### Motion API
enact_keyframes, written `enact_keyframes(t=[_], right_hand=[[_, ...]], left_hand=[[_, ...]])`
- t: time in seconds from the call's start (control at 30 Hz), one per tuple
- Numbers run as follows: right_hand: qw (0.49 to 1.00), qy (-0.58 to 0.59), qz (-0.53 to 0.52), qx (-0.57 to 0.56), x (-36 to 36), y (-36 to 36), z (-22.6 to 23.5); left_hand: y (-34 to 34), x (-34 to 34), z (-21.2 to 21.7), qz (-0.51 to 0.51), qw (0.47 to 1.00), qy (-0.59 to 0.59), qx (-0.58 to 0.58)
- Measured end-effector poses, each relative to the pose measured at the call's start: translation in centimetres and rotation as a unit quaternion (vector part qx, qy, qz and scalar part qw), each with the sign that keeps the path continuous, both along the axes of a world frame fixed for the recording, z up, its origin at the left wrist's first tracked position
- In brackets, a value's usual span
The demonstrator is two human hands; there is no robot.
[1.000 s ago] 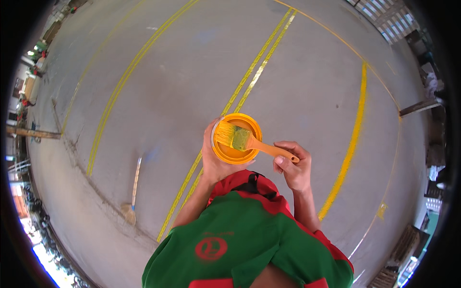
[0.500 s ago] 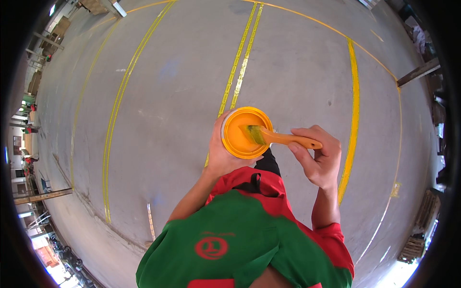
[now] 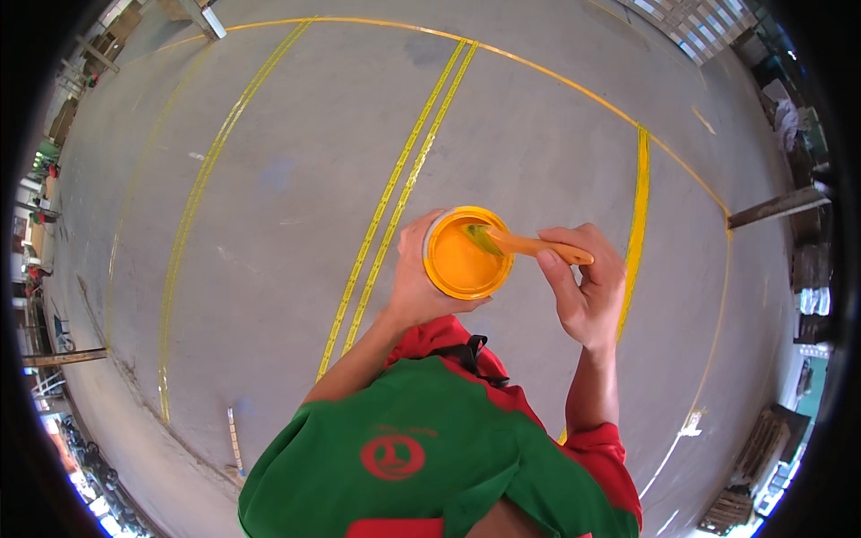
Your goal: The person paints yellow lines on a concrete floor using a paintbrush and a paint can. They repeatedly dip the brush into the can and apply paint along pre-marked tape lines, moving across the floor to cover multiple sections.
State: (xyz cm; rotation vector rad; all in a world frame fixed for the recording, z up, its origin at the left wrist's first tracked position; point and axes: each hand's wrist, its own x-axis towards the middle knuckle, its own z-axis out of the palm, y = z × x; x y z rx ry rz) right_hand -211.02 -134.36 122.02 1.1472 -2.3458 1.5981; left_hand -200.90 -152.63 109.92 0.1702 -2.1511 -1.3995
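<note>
A round paint can (image 3: 457,269) with yellow-orange paint inside is held in front of my body, its open top facing up. My left hand (image 3: 417,278) wraps around the can's left side. In my right hand (image 3: 592,282) I grip the wooden handle of a paintbrush (image 3: 538,247) between thumb and fingers. The brush reaches left over the can's rim. Its bristles, smeared yellow-green, lie inside the can near the far side; whether their tips dip into the paint I cannot tell.
Strips of yellow tape (image 3: 395,197) run in pairs over the grey concrete floor (image 3: 296,269). A solid yellow line (image 3: 639,215) lies to the right, meeting a thin orange line at the far side. Posts (image 3: 776,206) stand at the edges, and pallets (image 3: 695,27) lie far right.
The brush's bristles have shifted toward the can's far side, and my right hand has moved slightly left. The floor lines have shifted in view as I moved.
</note>
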Motion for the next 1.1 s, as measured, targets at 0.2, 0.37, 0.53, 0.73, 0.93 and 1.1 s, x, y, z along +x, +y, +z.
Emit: enact_keyframes(t=[0.2,0.37,0.53,0.73,0.93,1.1], right_hand=[[0.999,0.019,-0.018,0.047,-16.0,-0.1,-1.3],[0.999,0.001,-0.045,0.029,-28.8,0.1,-0.9],[0.998,-0.011,-0.055,0.018,-40.1,-0.7,-1.2],[0.999,-0.018,0.011,0.028,-55.5,-2.9,-3.2],[0.992,-0.068,0.109,0.018,-73.2,-5.9,-3.6],[0.979,-0.098,0.179,-0.003,-82.8,-9.0,-3.1]], left_hand=[[-0.8,-17.7,-2.0,-0.067,0.997,0.009,0.048],[-2.0,-31.4,-2.0,-0.104,0.995,0.0,-0.008],[-3.4,-43.1,-1.3,-0.116,0.992,-0.019,0.048],[-4.2,-56.3,-3.8,-0.065,0.996,-0.02,0.058],[-4.4,-70.7,-4.9,0.019,0.998,-0.055,0.034],[-5.6,-77.9,-4.6,0.081,0.995,-0.061,-0.013]])
